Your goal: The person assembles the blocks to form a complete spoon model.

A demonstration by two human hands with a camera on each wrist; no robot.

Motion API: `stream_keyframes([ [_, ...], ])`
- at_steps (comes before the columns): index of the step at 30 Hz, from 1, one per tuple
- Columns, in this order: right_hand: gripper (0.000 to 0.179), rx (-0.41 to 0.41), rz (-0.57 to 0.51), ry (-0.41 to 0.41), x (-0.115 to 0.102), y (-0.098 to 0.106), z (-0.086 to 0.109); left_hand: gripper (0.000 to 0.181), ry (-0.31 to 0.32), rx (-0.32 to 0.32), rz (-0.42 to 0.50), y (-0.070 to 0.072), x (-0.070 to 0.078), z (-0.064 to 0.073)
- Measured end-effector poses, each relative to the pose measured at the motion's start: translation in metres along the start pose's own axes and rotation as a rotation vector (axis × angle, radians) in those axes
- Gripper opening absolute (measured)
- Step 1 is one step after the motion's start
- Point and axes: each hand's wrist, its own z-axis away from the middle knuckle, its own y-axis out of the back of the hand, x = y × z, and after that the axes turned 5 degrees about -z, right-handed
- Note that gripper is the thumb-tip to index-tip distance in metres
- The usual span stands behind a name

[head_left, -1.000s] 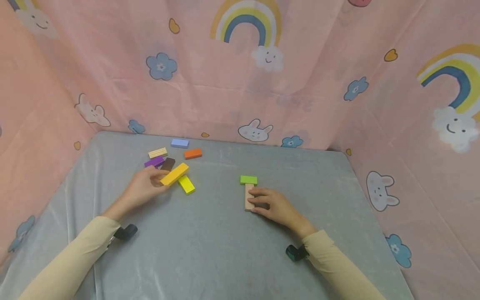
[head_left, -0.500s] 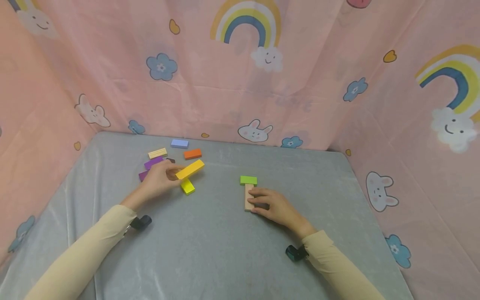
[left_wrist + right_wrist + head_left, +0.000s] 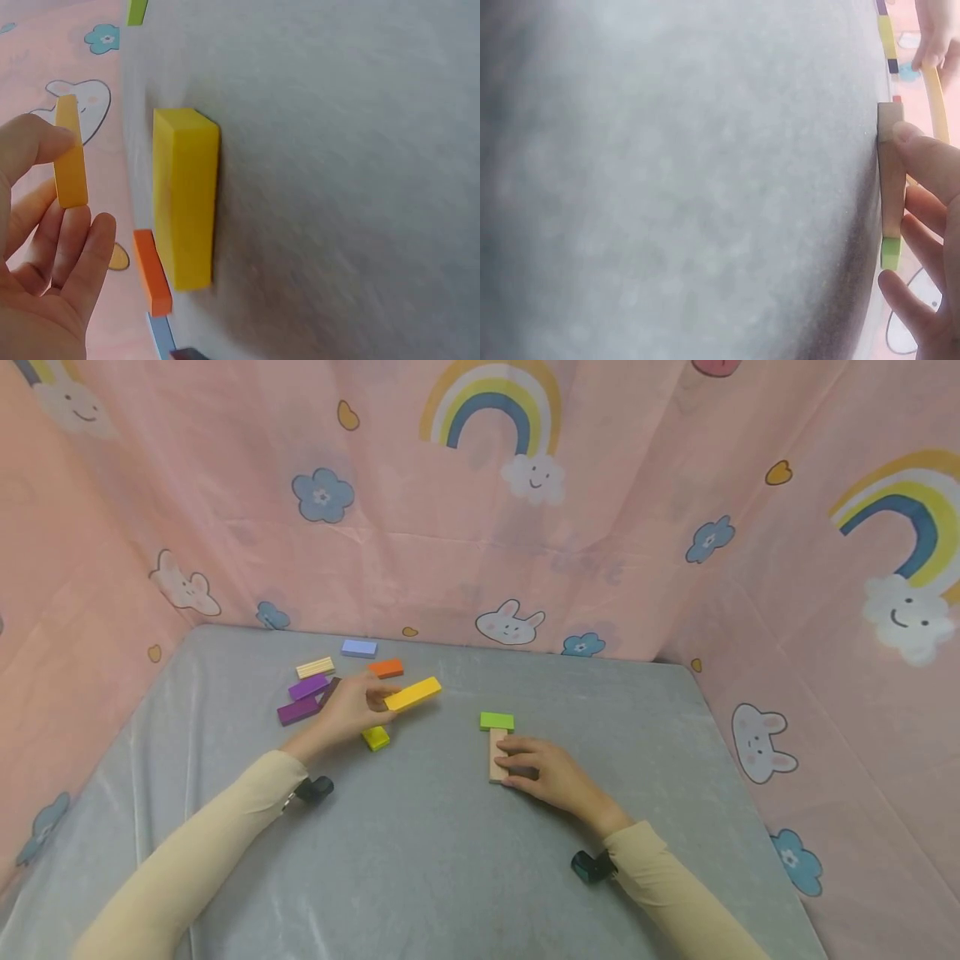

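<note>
In the head view my left hand (image 3: 347, 708) pinches an orange-yellow block (image 3: 418, 692) by its near end, thumb against fingers. The left wrist view shows this block raised, with a bright yellow block (image 3: 187, 202) on the table beyond. My right hand (image 3: 551, 774) touches a plain wooden block (image 3: 496, 767) with its fingertips, the fingers loosely extended. A green block (image 3: 497, 720) lies crosswise at that block's far end, forming a T. In the right wrist view the thumb rests near one end of the wooden block (image 3: 892, 172).
Left of centre lie more blocks: light blue (image 3: 359, 648), orange (image 3: 386, 668), striped tan (image 3: 315, 667), and two purple ones, one lighter (image 3: 308, 687) and one darker (image 3: 297, 710). A dark brown block is partly hidden behind my left hand. A pink patterned curtain (image 3: 420, 560) surrounds the grey table (image 3: 420, 860).
My left hand has carried the orange-yellow block rightward, past the bright yellow block and toward the green one. The darker purple block has come into view. My right hand has stayed in place.
</note>
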Motion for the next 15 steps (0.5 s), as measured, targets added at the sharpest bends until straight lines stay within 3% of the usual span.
stream_keyframes([
  [9,0.037,-0.003,-0.007,0.002,0.000,-0.001,0.000,0.041,-0.119,-0.022,0.035,-0.016,0.009,-0.021],
  [15,0.036,-0.007,-0.008,-0.015,-0.002,0.000,0.000,0.042,-0.149,-0.039,0.048,-0.027,0.017,-0.034],
])
